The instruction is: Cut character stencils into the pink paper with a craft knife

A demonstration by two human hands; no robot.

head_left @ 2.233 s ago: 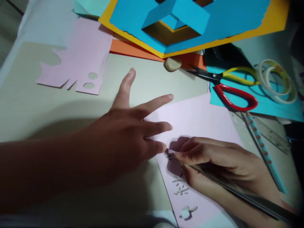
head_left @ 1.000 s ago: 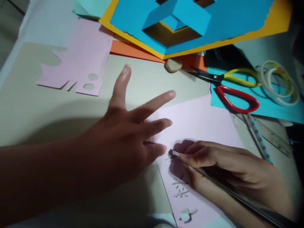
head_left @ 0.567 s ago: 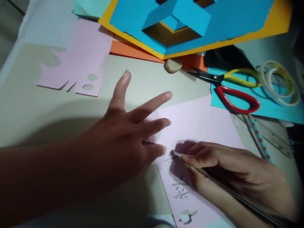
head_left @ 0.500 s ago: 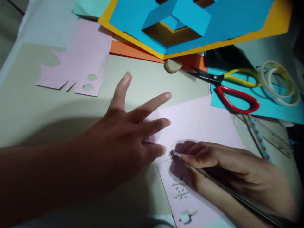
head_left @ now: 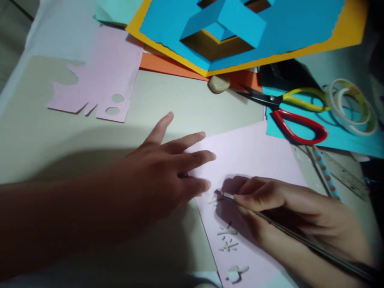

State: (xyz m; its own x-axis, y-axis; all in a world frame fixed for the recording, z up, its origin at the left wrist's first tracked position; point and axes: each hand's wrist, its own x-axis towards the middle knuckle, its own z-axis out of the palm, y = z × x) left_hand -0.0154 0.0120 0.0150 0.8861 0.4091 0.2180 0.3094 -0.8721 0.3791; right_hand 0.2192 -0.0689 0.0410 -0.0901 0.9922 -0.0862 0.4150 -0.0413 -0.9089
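Observation:
A sheet of pale pink paper (head_left: 249,154) lies slanted on the work surface, with small character-shaped cut-outs (head_left: 229,243) down its left part. My left hand (head_left: 168,170) rests at the sheet's left edge, fingers spread and empty, some fingertips over the paper. In a pen-like grip, my right hand (head_left: 285,204) holds a slim metal craft knife (head_left: 282,229). The knife's tip is by a fresh cut just right of my left little finger. Whether the tip touches the paper, I cannot tell.
Beyond the sheet lie scissors (head_left: 272,99), tape rolls (head_left: 351,106) and a pale stone (head_left: 219,84). A blue and yellow pop-up card (head_left: 288,28) stands at the back. Pink scrap paper (head_left: 105,68) is at left; a dotted pencil (head_left: 325,172) and clear ruler (head_left: 345,176) are at right.
My left thumb and index finger have come down and in toward the other fingers. My right hand has shifted the craft knife's tip slightly to the right.

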